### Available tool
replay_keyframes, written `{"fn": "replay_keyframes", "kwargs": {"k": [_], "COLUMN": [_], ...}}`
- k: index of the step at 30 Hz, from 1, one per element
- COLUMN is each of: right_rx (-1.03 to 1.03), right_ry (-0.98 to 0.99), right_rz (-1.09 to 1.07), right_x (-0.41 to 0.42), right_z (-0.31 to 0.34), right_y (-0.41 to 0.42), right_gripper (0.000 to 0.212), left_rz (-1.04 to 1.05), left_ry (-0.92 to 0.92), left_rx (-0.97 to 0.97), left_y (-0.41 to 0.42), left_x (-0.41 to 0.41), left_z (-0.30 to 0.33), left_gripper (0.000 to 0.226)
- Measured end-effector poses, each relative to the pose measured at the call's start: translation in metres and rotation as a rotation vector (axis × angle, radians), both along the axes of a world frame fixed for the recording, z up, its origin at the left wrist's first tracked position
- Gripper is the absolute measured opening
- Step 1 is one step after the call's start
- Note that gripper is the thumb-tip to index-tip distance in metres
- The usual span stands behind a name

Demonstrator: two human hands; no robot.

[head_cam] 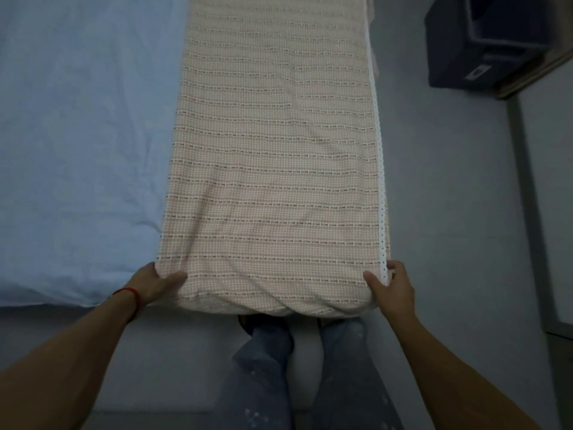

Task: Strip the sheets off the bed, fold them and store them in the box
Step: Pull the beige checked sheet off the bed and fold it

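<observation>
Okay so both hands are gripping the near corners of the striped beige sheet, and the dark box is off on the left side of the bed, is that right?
Not quite. The head view shows the dark box on the right side of the bed, on the floor. Both the left hand and right hand do grip the striped beige sheet at its near corners.

The beige sheet (273, 156) is matt woven cloth with a fine check and dotted stripes, softly creased, edged by a white perforated lace trim (379, 156). The pale blue sheet (77, 135) is smooth, matt, lightly wrinkled cloth. The dark box (483, 41) looks like matt plastic.
</observation>
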State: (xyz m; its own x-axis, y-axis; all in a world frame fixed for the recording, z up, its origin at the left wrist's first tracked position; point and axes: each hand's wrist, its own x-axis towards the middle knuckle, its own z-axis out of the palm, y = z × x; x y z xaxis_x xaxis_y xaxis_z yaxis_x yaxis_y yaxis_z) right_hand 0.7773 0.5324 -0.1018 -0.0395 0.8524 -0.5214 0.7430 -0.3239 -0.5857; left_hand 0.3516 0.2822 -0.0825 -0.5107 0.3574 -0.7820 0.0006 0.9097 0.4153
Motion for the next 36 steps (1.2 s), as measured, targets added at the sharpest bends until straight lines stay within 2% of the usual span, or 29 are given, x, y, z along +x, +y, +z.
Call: {"fn": "replay_keyframes", "kwargs": {"k": [2,4,7,11,15,18,22,25,28,29,32,36], "right_rx": [-0.069,-0.173,-0.267,-0.210,-0.203,-0.234,-0.318,-0.330,-0.321,-0.321,-0.307,-0.272], "right_ry": [0.033,0.122,0.166,0.176,0.194,0.218,0.232,0.249,0.321,0.348,0.391,0.431], "right_rz": [-0.045,-0.094,-0.043,-0.029,0.021,0.111,0.184,0.137,0.050,0.043,0.111,0.195], "right_x": [-0.001,0.001,0.010,0.037,0.041,0.034,0.036,0.037,0.038,0.038,0.032,0.018], "right_z": [-0.007,-0.012,-0.014,-0.010,-0.008,-0.006,0.002,0.022,0.047,0.055,0.081,0.130], "right_y": [0.003,0.006,0.008,0.015,0.018,0.015,0.011,0.011,0.007,0.005,-0.008,-0.016], "right_gripper": [0.043,0.040,0.042,0.045,0.048,0.038,0.039,0.038,0.032,0.034,0.038,0.029], "left_rz": [0.006,0.003,0.004,-0.002,-0.001,-0.016,-0.125,-0.184,-0.108,-0.074,-0.050,-0.058], "left_ry": [0.003,0.025,0.081,0.161,0.209,0.188,0.150,0.089,-0.015,-0.040,-0.077,-0.131], "left_rx": [0.022,0.023,0.012,-0.036,-0.053,-0.068,-0.062,-0.003,0.035,0.046,0.084,0.118], "left_y": [0.000,-0.003,-0.013,-0.029,-0.023,-0.025,-0.041,-0.047,-0.051,-0.052,-0.060,-0.080], "left_x": [0.000,0.002,0.001,0.000,0.013,0.017,0.024,0.031,0.032,0.030,0.030,0.032], "left_z": [-0.004,-0.009,-0.018,-0.029,-0.030,-0.028,-0.021,-0.003,0.017,0.024,0.044,0.076], "left_gripper": [0.084,0.071,0.066,0.041,0.039,0.041,0.045,0.040,0.029,0.032,0.060,0.066]}}
